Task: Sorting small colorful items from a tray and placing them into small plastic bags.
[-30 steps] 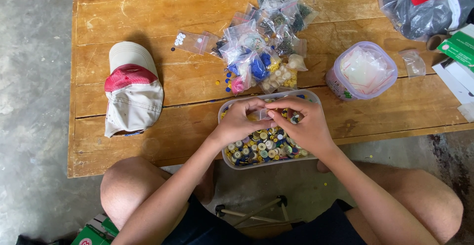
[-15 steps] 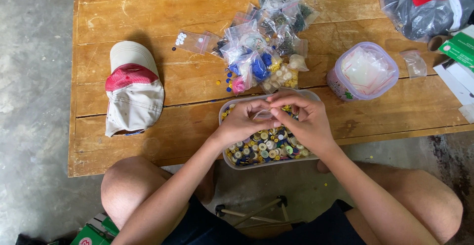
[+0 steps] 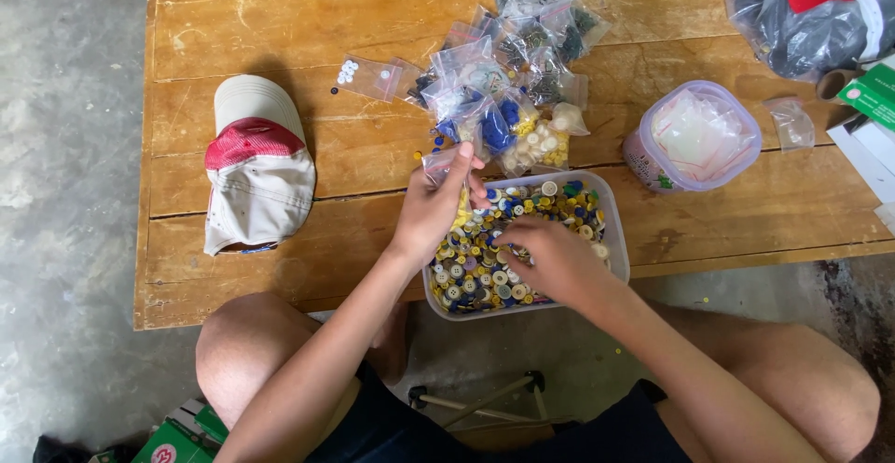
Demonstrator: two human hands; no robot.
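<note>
While our left hand [image 3: 431,213] has lifted a small clear bag [image 3: 440,163] pinched in its fingers, our right hand [image 3: 550,256] now digs, fingers curled, among buttons [image 3: 466,276] in the tub [image 3: 617,258] on the bench [image 3: 280,15].

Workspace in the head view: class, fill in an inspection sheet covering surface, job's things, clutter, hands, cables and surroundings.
Surface: worn wooden plank table, scratched and stained.
Job's things: clear rectangular tub at the near edge, full of mixed coloured buttons; small clear bag held above its left end.
Clutter: pile of small filled bags; lidded plastic container; white and red cap; dark plastic bag; green boxes.
Hands: left hand pinches the small clear bag with its fingers; right hand rests in the buttons.
Cables: nothing seen.
Surroundings: grey concrete floor; the person's bare knees below the table.
</note>
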